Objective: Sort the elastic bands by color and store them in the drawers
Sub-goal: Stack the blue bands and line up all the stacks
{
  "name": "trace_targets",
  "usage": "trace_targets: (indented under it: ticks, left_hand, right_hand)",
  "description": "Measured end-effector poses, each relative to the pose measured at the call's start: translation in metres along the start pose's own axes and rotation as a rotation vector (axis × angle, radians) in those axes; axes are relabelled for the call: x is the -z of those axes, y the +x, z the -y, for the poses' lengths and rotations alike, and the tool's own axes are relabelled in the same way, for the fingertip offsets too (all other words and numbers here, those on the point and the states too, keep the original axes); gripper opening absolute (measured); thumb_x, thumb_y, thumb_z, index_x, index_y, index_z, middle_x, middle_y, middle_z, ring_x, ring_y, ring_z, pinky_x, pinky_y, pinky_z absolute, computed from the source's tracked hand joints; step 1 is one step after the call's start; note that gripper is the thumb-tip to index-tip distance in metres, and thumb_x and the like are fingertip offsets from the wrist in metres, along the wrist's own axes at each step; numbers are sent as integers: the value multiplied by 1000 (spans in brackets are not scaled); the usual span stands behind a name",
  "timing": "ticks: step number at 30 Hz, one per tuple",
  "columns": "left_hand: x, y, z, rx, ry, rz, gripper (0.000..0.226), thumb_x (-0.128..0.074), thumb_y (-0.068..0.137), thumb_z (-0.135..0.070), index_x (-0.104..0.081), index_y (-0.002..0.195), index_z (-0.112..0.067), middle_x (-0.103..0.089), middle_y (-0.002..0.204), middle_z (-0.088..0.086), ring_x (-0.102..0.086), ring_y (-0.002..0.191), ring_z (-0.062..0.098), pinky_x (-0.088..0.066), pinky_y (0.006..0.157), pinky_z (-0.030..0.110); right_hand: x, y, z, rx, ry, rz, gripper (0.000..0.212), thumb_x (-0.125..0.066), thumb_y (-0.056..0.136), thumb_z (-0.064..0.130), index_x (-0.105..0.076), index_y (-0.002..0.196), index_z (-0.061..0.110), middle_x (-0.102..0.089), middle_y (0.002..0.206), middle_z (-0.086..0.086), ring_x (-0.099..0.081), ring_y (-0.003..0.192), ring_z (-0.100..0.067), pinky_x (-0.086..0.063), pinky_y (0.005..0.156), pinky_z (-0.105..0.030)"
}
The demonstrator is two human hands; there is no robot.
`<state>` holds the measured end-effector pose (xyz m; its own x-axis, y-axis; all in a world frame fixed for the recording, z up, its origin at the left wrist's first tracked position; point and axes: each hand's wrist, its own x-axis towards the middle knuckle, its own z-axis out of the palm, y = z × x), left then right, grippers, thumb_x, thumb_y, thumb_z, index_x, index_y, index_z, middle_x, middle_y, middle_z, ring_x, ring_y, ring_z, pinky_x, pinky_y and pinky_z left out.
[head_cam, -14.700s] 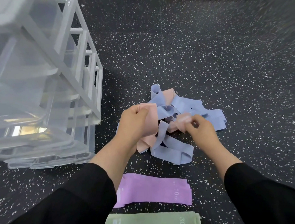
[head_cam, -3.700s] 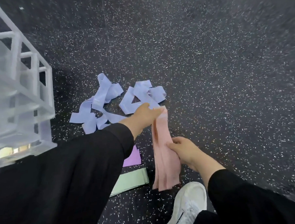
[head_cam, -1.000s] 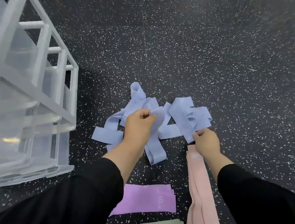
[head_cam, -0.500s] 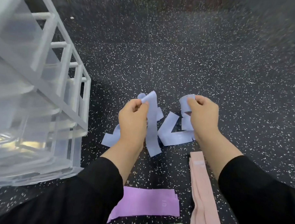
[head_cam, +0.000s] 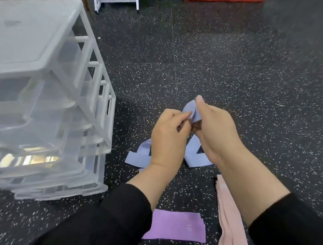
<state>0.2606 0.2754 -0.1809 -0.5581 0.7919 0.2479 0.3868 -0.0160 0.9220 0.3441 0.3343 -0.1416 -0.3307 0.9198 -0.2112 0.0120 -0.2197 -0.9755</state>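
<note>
Both arms wear long black sleeves (head_cam: 116, 213) pushed up the forearms, leaving the left hand (head_cam: 168, 137) and right hand (head_cam: 215, 130) bare.

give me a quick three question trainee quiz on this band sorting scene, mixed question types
1. True or false: both the left hand and the right hand hold the blue elastic band above the dark speckled floor.
2. Multiple choice: which sorted band lies flat nearest the left sleeve? A) the flat purple elastic band B) the stacked pink elastic bands C) the loose blue bands on the floor
3. Fill in: the clear plastic drawer unit stands on the person's ____ side.

Key: 1 true; 2 A; 3 left.
</note>
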Motion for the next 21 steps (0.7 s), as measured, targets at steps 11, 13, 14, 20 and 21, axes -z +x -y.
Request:
trace_targets:
  ticks: [11,13,14,20,21]
  left_hand:
    - [39,9,39,133,-60,332,47,-63,95,-35,-47,139,-33,-57,138,-13,-52,127,0,-44,109,31]
    - [40,15,42,154,0,471,47,-61,87,-51,-60,124,-21,-69,118,0,-64,106,13,-50,100,49]
    - [40,17,45,179,-3,501,46,-62,85,-52,-64,116,-18,-71,109,7,-66,99,24,-52,95,55]
    - [56,9,77,445,-35,709,50,-77,80,-40,-64,104,2,-70,93,10,-60,83,16,-46,82,40]
    - [60,4,85,485,-7,766,51,-78,79,-39,-63,102,5,-69,92,8,-59,84,15,-45,82,39]
  right_hand:
    - [7,7,5,125,-711,252,21,-55,97,17,-75,93,21,-65,66,6,-40,48,-1,-33,49,-20]
    - [8,9,15,157,-658,277,20,-56,98,14,-75,95,22,-60,58,20,-45,46,2,-32,46,-10]
    - [9,10,19,176,-611,267,20,-57,98,13,-75,95,21,-61,59,21,-47,49,3,-35,50,-10]
    - [22,19,21,125,-307,104,21,-58,92,11,-78,88,15,-70,92,-27,-60,78,-27,-54,79,-62]
    - [28,21,17,88,-229,57,23,-56,93,7,-78,88,12,-72,91,-23,-64,81,-28,-54,85,-62]
